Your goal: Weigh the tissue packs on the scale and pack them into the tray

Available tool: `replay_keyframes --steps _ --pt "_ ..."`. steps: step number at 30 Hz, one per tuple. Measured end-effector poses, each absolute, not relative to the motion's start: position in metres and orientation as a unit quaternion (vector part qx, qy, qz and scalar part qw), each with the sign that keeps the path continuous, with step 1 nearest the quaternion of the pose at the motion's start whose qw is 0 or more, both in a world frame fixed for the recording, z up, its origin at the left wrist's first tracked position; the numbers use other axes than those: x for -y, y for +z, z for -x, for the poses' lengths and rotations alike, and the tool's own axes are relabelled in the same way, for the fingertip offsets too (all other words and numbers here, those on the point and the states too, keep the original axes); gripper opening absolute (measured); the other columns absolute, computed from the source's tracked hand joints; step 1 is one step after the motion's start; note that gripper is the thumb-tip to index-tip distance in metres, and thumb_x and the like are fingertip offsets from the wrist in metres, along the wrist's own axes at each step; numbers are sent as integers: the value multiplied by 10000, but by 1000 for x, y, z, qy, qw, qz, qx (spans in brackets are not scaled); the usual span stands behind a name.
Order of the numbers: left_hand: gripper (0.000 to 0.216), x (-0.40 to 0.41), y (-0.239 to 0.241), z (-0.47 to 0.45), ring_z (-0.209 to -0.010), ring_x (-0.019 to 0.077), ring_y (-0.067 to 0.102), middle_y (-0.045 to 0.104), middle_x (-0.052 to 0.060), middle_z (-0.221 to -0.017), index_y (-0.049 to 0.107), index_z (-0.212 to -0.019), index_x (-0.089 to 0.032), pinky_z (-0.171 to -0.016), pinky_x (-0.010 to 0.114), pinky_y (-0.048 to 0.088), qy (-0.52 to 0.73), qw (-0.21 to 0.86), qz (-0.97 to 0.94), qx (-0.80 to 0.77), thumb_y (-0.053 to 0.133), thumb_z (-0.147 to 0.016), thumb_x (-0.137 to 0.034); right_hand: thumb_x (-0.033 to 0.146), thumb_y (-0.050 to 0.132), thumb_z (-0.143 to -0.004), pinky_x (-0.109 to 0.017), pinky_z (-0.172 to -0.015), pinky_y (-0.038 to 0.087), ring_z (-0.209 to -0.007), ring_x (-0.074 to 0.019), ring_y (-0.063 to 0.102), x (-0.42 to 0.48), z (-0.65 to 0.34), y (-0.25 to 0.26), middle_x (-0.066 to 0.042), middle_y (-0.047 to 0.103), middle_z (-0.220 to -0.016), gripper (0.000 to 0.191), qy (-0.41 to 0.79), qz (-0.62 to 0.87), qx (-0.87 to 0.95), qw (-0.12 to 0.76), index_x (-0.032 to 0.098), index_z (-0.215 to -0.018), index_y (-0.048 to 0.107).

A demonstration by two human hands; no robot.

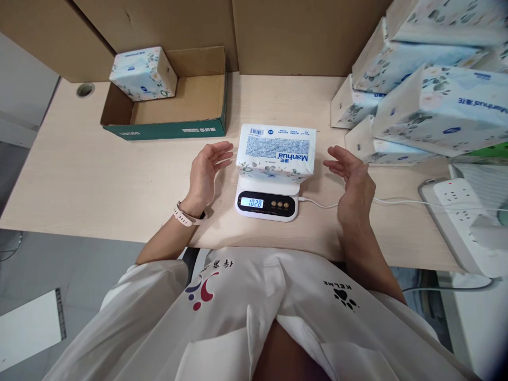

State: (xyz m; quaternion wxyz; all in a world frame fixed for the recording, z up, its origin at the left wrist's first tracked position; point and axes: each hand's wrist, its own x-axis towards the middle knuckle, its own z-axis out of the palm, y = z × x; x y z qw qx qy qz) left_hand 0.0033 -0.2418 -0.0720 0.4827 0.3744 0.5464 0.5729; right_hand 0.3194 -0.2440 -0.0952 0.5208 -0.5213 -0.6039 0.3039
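Observation:
A white tissue pack (pixel 276 152) printed "Manhua" lies flat on a small white kitchen scale (pixel 266 201), whose blue display reads 102.8. My left hand (pixel 206 172) hovers open just left of the pack, palm facing it, not touching. My right hand (pixel 351 177) hovers open on the pack's right side, also apart from it. A pale watch band sits on my left wrist.
A shallow cardboard tray (pixel 164 129) with green sides at the back left holds one tissue pack (pixel 143 73). A pile of several tissue packs (pixel 420 90) fills the right. A white cable (pixel 321 203) runs from the scale toward a power strip (pixel 460 198).

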Motion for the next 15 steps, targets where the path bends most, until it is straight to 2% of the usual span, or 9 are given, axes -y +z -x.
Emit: replay_keyframes --steps 10,13,15 --pt "492 241 -73 -4 -1249 293 766 832 90 -1300 802 -1030 -250 -1115 462 593 567 477 -378 -556 565 -1001 -680 669 265 -1133 -608 -1113 604 -1244 -311 781 247 -318 -90 -102 757 -1462 653 302 527 609 510 315 -1406 741" --pt "559 241 -73 -2 -1307 317 750 817 103 -1346 804 -1059 -248 -1170 508 572 558 474 -390 -558 526 -1009 -730 697 228 -1125 -622 -1176 564 -1295 -318 756 247 -319 -88 -110 753 -1466 709 308 546 617 477 307 -1421 741" --pt "624 243 -73 -2 -1426 341 690 782 101 -1434 810 -1134 -260 -1267 558 501 540 470 -423 -556 485 -1016 -780 736 236 -1110 -637 -1249 504 -1404 -328 697 245 -319 -88 -109 736 -1503 743 310 559 636 433 296 -1455 726"
